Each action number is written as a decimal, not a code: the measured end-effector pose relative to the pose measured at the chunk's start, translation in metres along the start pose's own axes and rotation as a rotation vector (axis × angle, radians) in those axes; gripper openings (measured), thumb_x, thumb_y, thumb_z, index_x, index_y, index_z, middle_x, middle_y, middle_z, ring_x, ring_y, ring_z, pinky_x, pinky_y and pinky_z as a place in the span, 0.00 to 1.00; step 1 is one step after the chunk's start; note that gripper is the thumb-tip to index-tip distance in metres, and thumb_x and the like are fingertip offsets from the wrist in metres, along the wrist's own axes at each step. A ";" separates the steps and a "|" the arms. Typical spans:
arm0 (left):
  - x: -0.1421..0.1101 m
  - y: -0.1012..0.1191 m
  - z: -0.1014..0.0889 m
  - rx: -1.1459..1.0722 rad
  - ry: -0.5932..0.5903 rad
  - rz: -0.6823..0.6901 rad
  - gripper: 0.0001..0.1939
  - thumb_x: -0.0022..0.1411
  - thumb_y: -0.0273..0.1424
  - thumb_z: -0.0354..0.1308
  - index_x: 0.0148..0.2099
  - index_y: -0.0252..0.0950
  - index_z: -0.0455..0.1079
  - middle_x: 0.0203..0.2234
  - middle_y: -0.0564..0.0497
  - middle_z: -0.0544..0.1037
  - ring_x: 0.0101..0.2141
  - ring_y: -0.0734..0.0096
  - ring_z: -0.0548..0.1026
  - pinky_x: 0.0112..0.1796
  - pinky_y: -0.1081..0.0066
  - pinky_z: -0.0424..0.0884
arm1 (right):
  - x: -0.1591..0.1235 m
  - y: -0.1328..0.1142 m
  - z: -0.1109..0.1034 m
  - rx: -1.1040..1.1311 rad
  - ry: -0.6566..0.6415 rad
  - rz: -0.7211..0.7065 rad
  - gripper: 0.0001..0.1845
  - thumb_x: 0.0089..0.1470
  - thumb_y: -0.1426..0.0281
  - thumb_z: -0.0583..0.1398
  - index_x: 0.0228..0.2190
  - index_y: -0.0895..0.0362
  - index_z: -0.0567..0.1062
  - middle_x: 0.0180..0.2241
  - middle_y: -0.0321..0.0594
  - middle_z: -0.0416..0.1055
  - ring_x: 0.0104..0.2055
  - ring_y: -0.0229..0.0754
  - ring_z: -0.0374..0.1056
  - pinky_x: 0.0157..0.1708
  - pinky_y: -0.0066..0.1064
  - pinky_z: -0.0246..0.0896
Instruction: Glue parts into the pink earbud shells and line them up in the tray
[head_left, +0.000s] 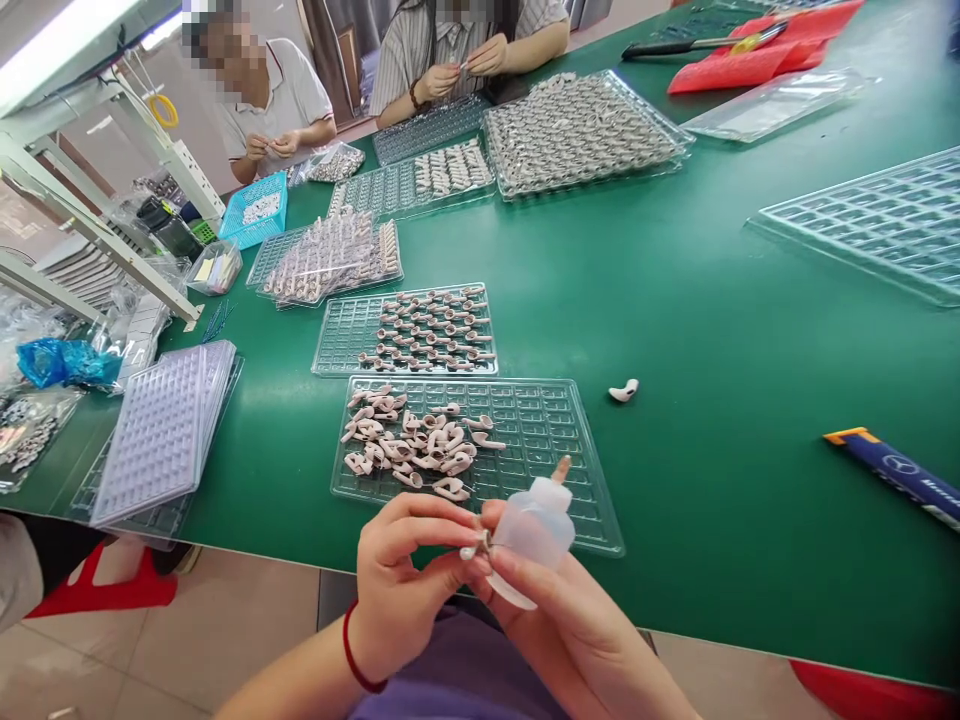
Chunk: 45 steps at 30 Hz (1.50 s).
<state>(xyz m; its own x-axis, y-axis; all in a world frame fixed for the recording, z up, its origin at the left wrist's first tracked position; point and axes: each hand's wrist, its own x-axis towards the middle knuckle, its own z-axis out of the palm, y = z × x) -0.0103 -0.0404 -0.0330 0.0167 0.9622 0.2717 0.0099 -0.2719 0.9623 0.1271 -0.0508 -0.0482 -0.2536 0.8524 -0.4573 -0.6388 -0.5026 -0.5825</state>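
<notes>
My left hand (412, 570), with a red band at the wrist, pinches a small pale earphone shell (474, 549). Close against it, my right hand (555, 600) holds a translucent squeeze bottle (536, 530) whose nozzle points up and away from me. The fingertips of both hands meet around the shell, and part of it is hidden. Just beyond my hands, a clear compartment tray (540, 430) carries a loose pile of beige shells (412, 445) on its left half. One lone shell (623, 391) lies on the green table to the right.
Behind stands another tray (349, 335) with shells in rows. Stacked filled trays (585, 130) sit farther back. Empty white trays (157, 430) are piled at left. A blue tube (900, 475) lies at right on the green table (720, 330). Two people work across it.
</notes>
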 end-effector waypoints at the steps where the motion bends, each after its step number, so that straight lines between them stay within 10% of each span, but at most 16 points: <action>1: -0.003 0.000 -0.001 -0.064 0.013 -0.074 0.05 0.55 0.29 0.70 0.36 0.41 0.80 0.36 0.48 0.83 0.36 0.67 0.80 0.39 0.69 0.77 | -0.003 0.001 -0.001 -0.035 0.009 0.003 0.23 0.39 0.58 0.72 0.36 0.53 0.74 0.29 0.36 0.71 0.28 0.38 0.66 0.29 0.30 0.67; 7: -0.013 0.015 -0.019 -0.279 -0.016 -0.726 0.13 0.51 0.38 0.72 0.33 0.34 0.78 0.30 0.46 0.83 0.30 0.70 0.79 0.34 0.72 0.74 | -0.020 -0.010 -0.014 -0.441 0.043 -0.088 0.28 0.47 0.52 0.67 0.46 0.48 0.69 0.30 0.33 0.70 0.29 0.37 0.64 0.29 0.25 0.62; 12: -0.018 0.015 -0.029 -0.229 -0.053 -0.937 0.21 0.44 0.43 0.75 0.32 0.30 0.79 0.22 0.48 0.79 0.24 0.74 0.74 0.29 0.74 0.70 | -0.022 -0.008 -0.021 -0.668 0.099 -0.206 0.23 0.50 0.53 0.65 0.44 0.49 0.68 0.34 0.36 0.71 0.32 0.39 0.66 0.33 0.27 0.65; 23: -0.020 0.020 -0.028 -0.024 -0.267 -0.774 0.19 0.51 0.48 0.68 0.33 0.36 0.83 0.24 0.50 0.72 0.26 0.73 0.68 0.30 0.72 0.66 | -0.016 0.001 -0.009 -0.540 -0.028 -0.154 0.18 0.48 0.58 0.68 0.37 0.51 0.69 0.30 0.34 0.70 0.30 0.37 0.67 0.30 0.26 0.67; 45: -0.020 0.021 -0.028 0.010 -0.308 -0.742 0.12 0.52 0.40 0.68 0.38 0.40 0.84 0.28 0.49 0.69 0.24 0.77 0.64 0.25 0.74 0.60 | -0.013 0.009 -0.029 -0.622 -0.182 -0.360 0.12 0.53 0.67 0.65 0.38 0.48 0.69 0.31 0.34 0.70 0.28 0.36 0.66 0.26 0.24 0.65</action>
<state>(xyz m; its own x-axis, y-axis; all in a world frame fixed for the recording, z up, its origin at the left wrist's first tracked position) -0.0385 -0.0645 -0.0180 0.2776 0.8456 -0.4560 0.1357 0.4354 0.8900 0.1458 -0.0709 -0.0673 -0.2575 0.9631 -0.0790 -0.1895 -0.1305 -0.9732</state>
